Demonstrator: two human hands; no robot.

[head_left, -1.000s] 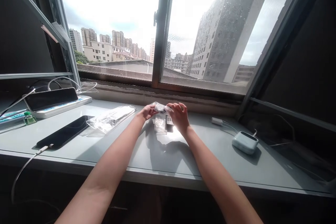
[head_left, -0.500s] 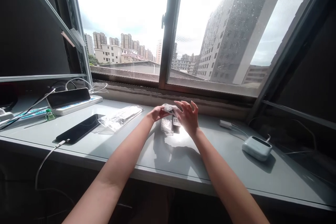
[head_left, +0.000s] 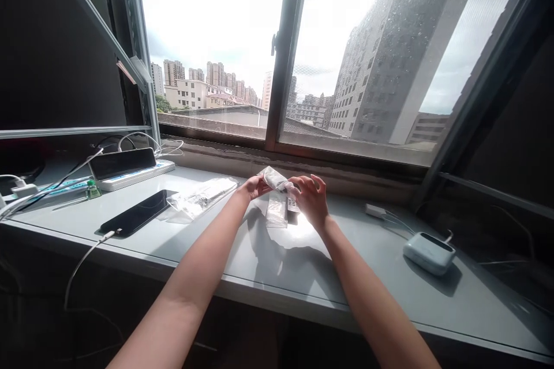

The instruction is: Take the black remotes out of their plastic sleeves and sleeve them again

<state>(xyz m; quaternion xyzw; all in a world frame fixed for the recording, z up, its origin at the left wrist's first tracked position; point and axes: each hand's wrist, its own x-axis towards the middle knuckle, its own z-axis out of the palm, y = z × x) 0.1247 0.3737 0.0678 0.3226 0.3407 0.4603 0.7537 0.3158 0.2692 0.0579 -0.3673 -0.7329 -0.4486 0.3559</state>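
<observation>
A small clear plastic bag (head_left: pixel 274 177) is held up between my two hands, above the desk near the window. My left hand (head_left: pixel 256 186) is closed on its left side. The thumb and index finger of my right hand (head_left: pixel 310 196) pinch its right end, with the other fingers raised. What lies inside the bag I cannot make out. Below it, another clear plastic packet (head_left: pixel 277 211) lies flat on the desk. Beside that packet is a light item with rows of dark marks (head_left: pixel 293 204), partly hidden behind my right hand.
On the left are a dark phone (head_left: pixel 136 213) on a white cable, a pile of clear plastic bags (head_left: pixel 201 199), a power strip (head_left: pixel 141 176) with another phone (head_left: pixel 123 163) on it, and a small green bottle (head_left: pixel 92 189). A pale blue power bank (head_left: pixel 429 252) and a white charger (head_left: pixel 375 211) sit at right.
The view has swung left, so the desk things appear further right. The bag between my hands has been turned and spread out more. Both hands stay on it.
</observation>
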